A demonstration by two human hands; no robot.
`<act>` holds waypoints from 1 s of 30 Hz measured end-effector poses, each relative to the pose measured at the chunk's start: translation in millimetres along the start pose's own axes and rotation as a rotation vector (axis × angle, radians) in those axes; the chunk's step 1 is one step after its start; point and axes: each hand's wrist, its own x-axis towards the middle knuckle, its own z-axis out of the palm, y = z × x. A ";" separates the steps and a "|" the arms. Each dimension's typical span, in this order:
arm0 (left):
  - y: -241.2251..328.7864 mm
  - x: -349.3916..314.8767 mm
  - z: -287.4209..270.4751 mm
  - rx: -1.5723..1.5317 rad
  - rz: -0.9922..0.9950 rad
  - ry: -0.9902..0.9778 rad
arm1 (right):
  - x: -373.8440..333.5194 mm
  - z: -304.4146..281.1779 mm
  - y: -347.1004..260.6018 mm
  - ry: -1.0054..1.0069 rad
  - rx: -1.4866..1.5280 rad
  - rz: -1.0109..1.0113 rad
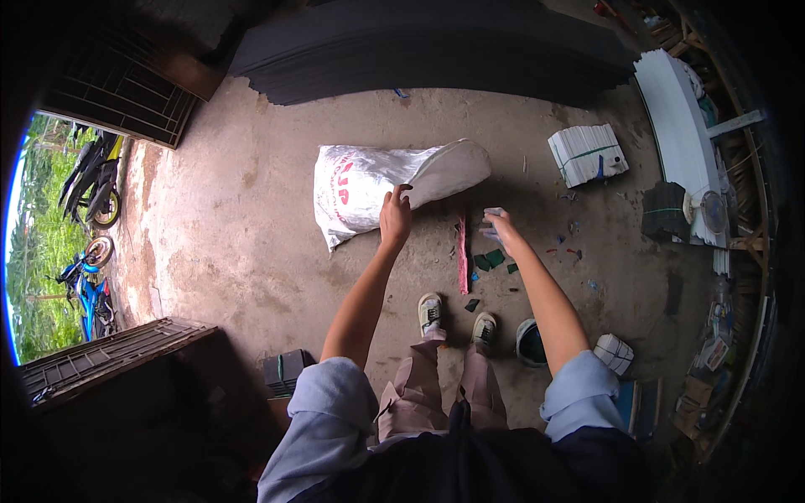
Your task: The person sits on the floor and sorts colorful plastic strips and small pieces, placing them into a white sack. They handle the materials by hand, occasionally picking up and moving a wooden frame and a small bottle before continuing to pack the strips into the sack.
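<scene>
A filled white woven sack [356,189] with red print lies on its side on the concrete floor in front of me. Its right end spreads into a wide pale flap. My left hand [396,220] is over the sack's near edge, fingers loosely curled and apart; whether they touch it is unclear. To the right of the flap, my right hand [501,228] hovers above the floor with its fingers apart. Those fingers look pale grey, from a covering or blur I cannot make out. Between my hands and feet lies a pink-red strip [463,256], beside dark green scraps [489,259].
A tied white stack [587,155] sits at the right, near a dark tied stack [665,211]. Dark sheets [436,50] are piled along the far side. A bucket [530,344] stands by my right foot. Motorbikes [94,289] are outside at left.
</scene>
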 end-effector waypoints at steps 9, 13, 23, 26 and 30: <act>20.2 -47.2 67.1 -0.068 0.042 -0.124 | -53.8 -110.1 91.0 0.239 -0.464 -0.064; 2.3 -102.0 113.4 -0.190 -0.004 -0.233 | -54.3 -147.9 164.8 0.318 -0.595 -0.064; -129.0 -277.2 244.8 0.003 -0.314 -0.480 | -3.7 -168.7 385.7 0.359 -0.593 -0.053; -167.3 -289.8 288.7 0.041 -0.291 -0.508 | 30.9 -168.9 429.3 0.329 -0.568 -0.083; -219.8 -274.5 350.6 0.101 -0.207 -0.475 | 89.8 -152.1 469.5 0.326 -0.548 -0.052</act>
